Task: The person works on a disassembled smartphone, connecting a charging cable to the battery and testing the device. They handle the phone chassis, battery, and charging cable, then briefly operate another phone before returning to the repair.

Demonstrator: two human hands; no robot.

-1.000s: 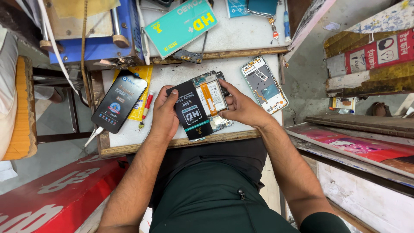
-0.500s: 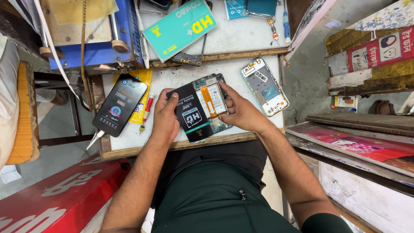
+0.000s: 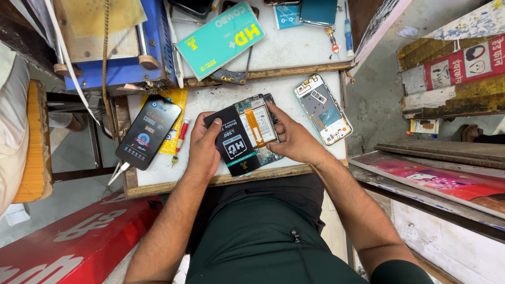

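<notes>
Both hands, left [image 3: 202, 150] and right [image 3: 292, 139], still clamp the opened phone [image 3: 251, 134] over the counter [image 3: 284, 97], grip unchanged, phone barely shifted.

- Opened phone [image 3: 258, 129]: teal-green board, white battery, orange strip.
- Card [image 3: 234, 143] left of the phone: black, white mark, teal edge.
- Box [image 3: 220, 39] above the phone: teal, yellow lettering.
- Packet [image 3: 176, 123] far left: yellow.
- Machine [image 3: 118, 50] upper left: blue.
</notes>
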